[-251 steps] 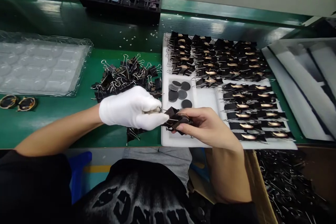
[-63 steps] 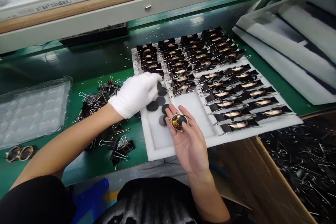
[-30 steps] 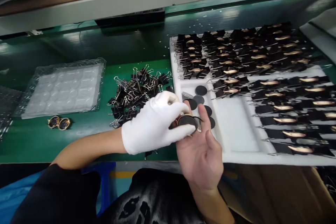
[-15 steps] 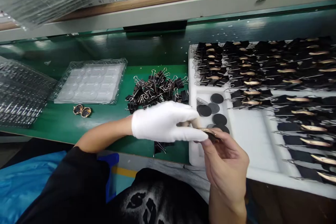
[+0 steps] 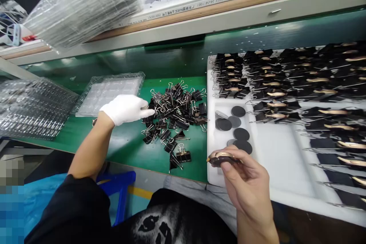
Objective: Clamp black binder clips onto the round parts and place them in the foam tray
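My bare right hand [image 5: 248, 183] pinches a gold-rimmed dark piece [image 5: 222, 158] edge-on between thumb and fingers, over the near left corner of the white foam tray [image 5: 211, 141]. My left hand [image 5: 126, 109], in a white glove, reaches to the left edge of a pile of black binder clips [image 5: 177, 103]. Its thumb and fingers stick out apart, tips close to the outer clips; no clip shows between them. Black round discs [image 5: 241, 134] lie loose in a compartment of the tray, just beyond my right hand.
Rows of gold pieces gripped by binder clips [image 5: 276, 94] fill much of the foam tray. A clear plastic blister tray [image 5: 94, 95] lies behind my left hand; a stack of clear trays [image 5: 34, 106] stands further left. More trays [image 5: 88, 11] rest on the shelf above. A blue stool [image 5: 121, 188] is below.
My left hand has left the gold-rimmed piece and moved left to the clip pile. My right hand keeps hold of the piece. The view has shifted slightly.
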Action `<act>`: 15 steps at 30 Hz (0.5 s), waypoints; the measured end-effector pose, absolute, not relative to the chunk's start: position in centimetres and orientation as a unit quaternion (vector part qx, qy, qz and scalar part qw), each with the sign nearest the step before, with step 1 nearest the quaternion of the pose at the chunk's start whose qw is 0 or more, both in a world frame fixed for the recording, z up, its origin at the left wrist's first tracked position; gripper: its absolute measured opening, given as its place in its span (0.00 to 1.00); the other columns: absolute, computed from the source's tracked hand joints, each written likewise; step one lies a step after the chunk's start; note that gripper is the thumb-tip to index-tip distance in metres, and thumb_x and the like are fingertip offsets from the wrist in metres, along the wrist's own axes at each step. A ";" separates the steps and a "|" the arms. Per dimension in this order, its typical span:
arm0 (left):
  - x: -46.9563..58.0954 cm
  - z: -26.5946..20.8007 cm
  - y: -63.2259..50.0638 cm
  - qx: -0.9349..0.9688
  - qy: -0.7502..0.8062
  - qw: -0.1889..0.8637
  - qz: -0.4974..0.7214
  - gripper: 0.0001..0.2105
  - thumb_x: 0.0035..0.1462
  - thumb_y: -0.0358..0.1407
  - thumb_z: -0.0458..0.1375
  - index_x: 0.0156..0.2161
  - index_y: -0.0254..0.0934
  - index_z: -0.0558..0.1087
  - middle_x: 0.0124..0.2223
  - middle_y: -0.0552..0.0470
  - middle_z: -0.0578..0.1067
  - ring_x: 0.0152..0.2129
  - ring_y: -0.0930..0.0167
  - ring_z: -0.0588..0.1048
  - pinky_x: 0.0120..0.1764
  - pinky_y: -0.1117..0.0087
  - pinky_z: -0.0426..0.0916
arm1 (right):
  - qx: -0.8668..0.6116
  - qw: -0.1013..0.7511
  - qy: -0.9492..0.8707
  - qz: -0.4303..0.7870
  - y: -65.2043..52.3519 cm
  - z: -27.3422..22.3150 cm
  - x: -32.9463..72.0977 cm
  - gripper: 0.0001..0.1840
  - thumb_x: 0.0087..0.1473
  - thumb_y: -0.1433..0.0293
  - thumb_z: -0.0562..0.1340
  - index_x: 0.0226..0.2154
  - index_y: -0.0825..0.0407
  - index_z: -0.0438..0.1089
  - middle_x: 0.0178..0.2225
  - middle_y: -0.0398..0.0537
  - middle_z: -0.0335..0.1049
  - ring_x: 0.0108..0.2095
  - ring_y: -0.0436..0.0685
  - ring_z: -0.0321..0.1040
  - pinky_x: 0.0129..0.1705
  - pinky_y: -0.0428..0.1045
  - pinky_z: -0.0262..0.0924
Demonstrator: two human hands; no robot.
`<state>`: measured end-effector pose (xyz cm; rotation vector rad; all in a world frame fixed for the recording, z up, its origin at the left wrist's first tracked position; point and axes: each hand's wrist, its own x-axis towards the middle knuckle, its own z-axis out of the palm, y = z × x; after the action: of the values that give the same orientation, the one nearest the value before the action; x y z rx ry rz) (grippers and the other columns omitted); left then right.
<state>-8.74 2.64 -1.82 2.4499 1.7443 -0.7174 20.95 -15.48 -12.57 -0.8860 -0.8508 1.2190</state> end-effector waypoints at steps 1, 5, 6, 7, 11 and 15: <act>-8.8 -1.9 2.6 0.791 0.564 0.029 -0.236 0.27 0.65 0.59 0.47 0.26 0.40 0.70 0.24 0.50 0.70 0.20 0.70 0.60 0.31 0.66 0.49 | -0.388 0.648 -0.372 0.539 -15.5 -12.6 21.0 0.07 0.61 0.72 0.70 0.42 0.45 0.82 0.36 0.49 0.78 0.39 0.58 0.77 0.40 0.53 0.76; -9.3 -1.4 2.8 0.790 0.586 0.004 -0.179 0.26 0.66 0.54 0.47 0.23 0.39 0.66 0.22 0.52 0.65 0.20 0.71 0.55 0.32 0.66 0.47 | -0.371 0.652 -0.372 0.547 -15.6 -12.9 21.1 0.07 0.62 0.71 0.70 0.43 0.45 0.82 0.37 0.48 0.77 0.40 0.57 0.77 0.41 0.52 0.75; -9.3 -1.2 2.8 0.792 0.595 -0.017 -0.137 0.26 0.66 0.53 0.48 0.22 0.39 0.63 0.21 0.53 0.63 0.20 0.72 0.53 0.32 0.66 0.47 | -0.369 0.653 -0.375 0.545 -15.6 -13.0 21.1 0.07 0.62 0.71 0.70 0.43 0.45 0.82 0.38 0.48 0.77 0.40 0.56 0.76 0.41 0.52 0.75; -9.1 -1.0 2.8 0.798 0.596 -0.031 -0.085 0.26 0.66 0.52 0.49 0.21 0.39 0.60 0.20 0.54 0.60 0.20 0.73 0.52 0.31 0.66 0.46 | -0.370 0.651 -0.380 0.543 -15.5 -13.0 21.2 0.07 0.62 0.71 0.69 0.43 0.44 0.82 0.40 0.49 0.77 0.41 0.56 0.76 0.42 0.51 0.75; -6.2 -0.5 1.5 0.882 0.448 0.107 0.100 0.25 0.68 0.46 0.51 0.20 0.38 0.55 0.20 0.57 0.55 0.20 0.76 0.55 0.28 0.68 0.50 | -0.370 0.612 -0.428 0.553 -15.0 -12.3 21.5 0.08 0.62 0.70 0.70 0.43 0.42 0.82 0.51 0.51 0.78 0.60 0.60 0.70 0.52 0.51 0.74; -1.0 -1.1 -0.4 0.925 0.220 0.290 0.108 0.25 0.69 0.40 0.55 0.20 0.37 0.56 0.20 0.59 0.57 0.20 0.78 0.56 0.27 0.70 0.52 | -0.329 0.583 -0.446 0.594 -14.5 -10.9 21.9 0.06 0.62 0.68 0.71 0.43 0.42 0.83 0.62 0.51 0.72 0.63 0.61 0.69 0.60 0.55 0.71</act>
<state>-0.98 -0.43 -1.07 2.4671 0.5871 0.2894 21.95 -14.47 -10.89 -0.7693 -1.0416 1.3873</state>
